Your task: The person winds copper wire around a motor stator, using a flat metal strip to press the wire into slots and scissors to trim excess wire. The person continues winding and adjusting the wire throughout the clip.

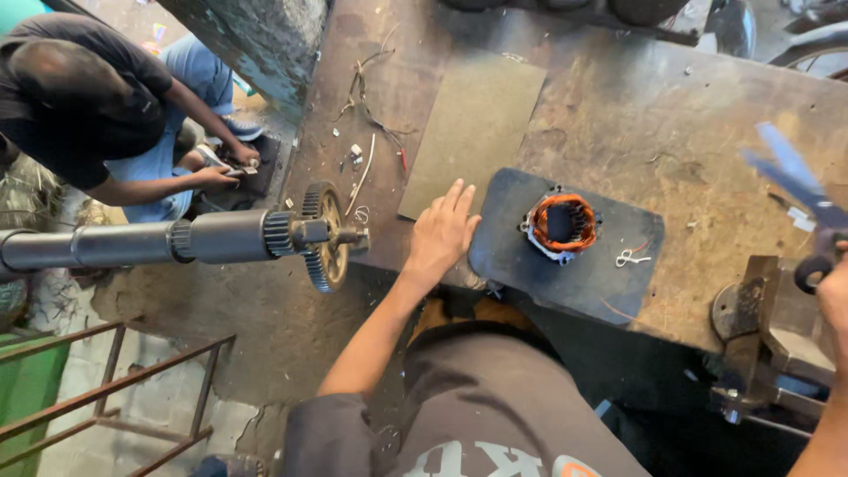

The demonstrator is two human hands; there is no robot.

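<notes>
1. Head view: the left hand [442, 231] lies flat and open on the bench [671, 115], fingers spread, gripping nothing, its fingertips on a grey-green sheet [477, 124] and its heel at the bench's near edge.
2. Just beside that hand lies a dark mat [530, 265] that overhangs the near edge; on it stands a copper-wound stator [563, 223], with a small white clip [629, 258] near it.
3. The right hand [835, 296] is at the right edge, closed on blurred blue scissors [795, 177] raised above the bench's right end.
4. A vise [760, 336] sits at the near right corner.
5. Off the left edge, a geared shaft [265, 238] points toward the bench; another person [88, 97] crouches beyond it.
</notes>
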